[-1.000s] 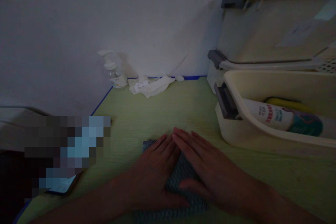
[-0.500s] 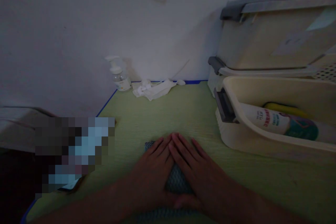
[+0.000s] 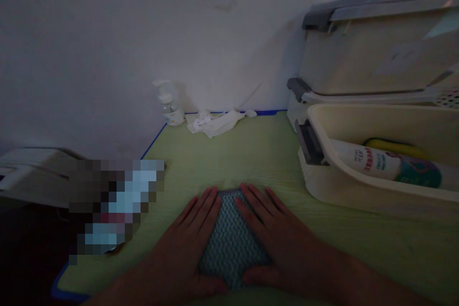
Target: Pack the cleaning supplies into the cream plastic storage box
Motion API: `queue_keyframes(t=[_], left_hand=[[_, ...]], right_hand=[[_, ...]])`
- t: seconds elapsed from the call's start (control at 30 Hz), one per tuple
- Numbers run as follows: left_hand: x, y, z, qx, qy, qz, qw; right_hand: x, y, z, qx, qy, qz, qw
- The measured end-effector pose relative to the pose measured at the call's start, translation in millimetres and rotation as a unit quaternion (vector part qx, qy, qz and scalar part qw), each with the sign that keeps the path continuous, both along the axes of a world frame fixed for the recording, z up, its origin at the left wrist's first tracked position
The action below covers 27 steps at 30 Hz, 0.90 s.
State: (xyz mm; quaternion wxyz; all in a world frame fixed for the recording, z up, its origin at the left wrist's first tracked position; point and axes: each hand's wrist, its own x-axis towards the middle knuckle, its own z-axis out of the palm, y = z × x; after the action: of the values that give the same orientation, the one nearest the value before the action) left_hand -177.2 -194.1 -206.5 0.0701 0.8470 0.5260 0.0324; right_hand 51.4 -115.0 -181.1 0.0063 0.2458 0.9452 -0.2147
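Note:
A grey-green textured cleaning cloth (image 3: 234, 239) with a dark checked edge lies flat on the table in front of me. My left hand (image 3: 193, 239) rests on its left side, palm down, fingers stretched forward. On the right side my right hand (image 3: 268, 229) lies flat too, with its fingers spread. The middle of the cloth shows between the two hands, and its side edges are hidden under them. Neither hand grips anything.
A cream bin (image 3: 358, 191) holding a printed white-and-teal package (image 3: 387, 162) stands at the right, beside a lidded box (image 3: 366, 57). Against the wall are a pump bottle (image 3: 174, 110) and a white crumpled mask-like item (image 3: 215, 123). A pixelated object (image 3: 125, 201) lies at left.
My hands were together with fingertips touching over the cloth. They have moved apart to its two sides, and more of the cloth now shows, lying flat. The view has shifted slightly.

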Motion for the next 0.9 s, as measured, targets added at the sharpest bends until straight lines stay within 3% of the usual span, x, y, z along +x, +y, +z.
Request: queue_keyframes(t=[0.47,0.77,0.9], left_hand=[[3,4,10.4,0.001,-0.013,-0.016,1.0],[23,55,27.6,-0.031,0.069,-0.041,0.996],[26,59,36.6,-0.016,0.068,-0.052,0.996]], right_hand=[[-2,-3,6.4,0.056,-0.013,-0.006,0.998],[14,26,16.1,0.091,-0.07,-0.024,0.993],[19,27,21.6,0.105,-0.041,-0.033,0.993]])
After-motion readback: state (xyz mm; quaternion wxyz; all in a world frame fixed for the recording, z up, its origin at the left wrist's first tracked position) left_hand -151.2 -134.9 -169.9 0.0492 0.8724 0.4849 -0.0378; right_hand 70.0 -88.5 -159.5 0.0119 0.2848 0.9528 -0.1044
